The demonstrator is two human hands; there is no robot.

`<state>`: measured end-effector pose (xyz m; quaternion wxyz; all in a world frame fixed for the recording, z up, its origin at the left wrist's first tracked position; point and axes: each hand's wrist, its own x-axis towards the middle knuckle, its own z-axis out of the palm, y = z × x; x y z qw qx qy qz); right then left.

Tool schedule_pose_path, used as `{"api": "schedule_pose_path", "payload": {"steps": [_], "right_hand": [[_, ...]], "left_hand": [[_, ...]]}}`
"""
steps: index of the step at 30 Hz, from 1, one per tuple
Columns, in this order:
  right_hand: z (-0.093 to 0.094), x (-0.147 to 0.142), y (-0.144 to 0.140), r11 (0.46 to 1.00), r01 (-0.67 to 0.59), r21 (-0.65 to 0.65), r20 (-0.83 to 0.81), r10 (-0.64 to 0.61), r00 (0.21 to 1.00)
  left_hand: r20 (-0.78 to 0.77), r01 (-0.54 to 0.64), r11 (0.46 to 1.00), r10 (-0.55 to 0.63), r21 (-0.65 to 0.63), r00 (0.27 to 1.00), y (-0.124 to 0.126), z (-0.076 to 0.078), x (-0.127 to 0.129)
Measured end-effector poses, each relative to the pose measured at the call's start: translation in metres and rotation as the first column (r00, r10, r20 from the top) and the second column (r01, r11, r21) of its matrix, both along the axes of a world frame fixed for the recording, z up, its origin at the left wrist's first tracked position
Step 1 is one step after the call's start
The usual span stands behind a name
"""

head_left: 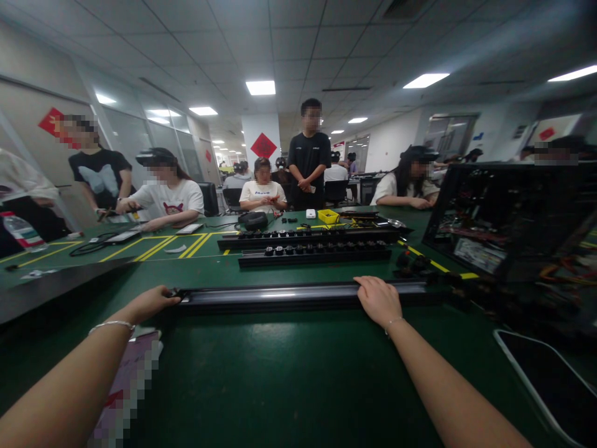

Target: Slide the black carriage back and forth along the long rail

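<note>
Long rail [289, 297]: lying flat on the green tabletop [289, 386], just ahead of both forearms, long axis running left to right across the view.
Left hand [150, 303]: closing over the rail's left end, fingers curling at the end cap; whether pinching firmly or only touching, cannot tell.
Right hand [379, 300]: resting palm down on top of the rail, right of its middle, fingers held together and draping over the far edge; not clearly clamping.
Key relation: rail stretching sideways between the two grips, left one at the very end, right one well inboard, leaving the right-hand stretch reaching on past it toward the open computer case [508, 218].
Nearer hand: both touching the rail; neither reaching.
Beyond the rail: two dark strips [312, 246] studded with knobs, lying parallel to it, well apart from the hands.
Near right: dark tablet [550, 379] lying flat by the right forearm.
Others: people sitting and standing along the far side, hands away from the rail.
</note>
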<state>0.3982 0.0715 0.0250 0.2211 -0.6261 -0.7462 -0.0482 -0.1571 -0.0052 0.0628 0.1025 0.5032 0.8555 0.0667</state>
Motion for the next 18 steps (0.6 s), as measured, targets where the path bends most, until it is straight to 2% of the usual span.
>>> {"api": "schedule_pose_path", "payload": {"steps": [9,18], "right_hand": [[-0.003,0.001,0.003,1.000,-0.004,0.021,0.010,0.003,1.000],[-0.003,0.001,0.003,1.000,0.005,0.018,0.016,-0.006,1.000]], "left_hand": [[0.006,0.028,1.000,-0.028,-0.004,1.000,-0.007,0.007,0.020],[0.015,0.045,0.999,-0.044,-0.010,0.999,-0.003,0.005,0.015]]}}
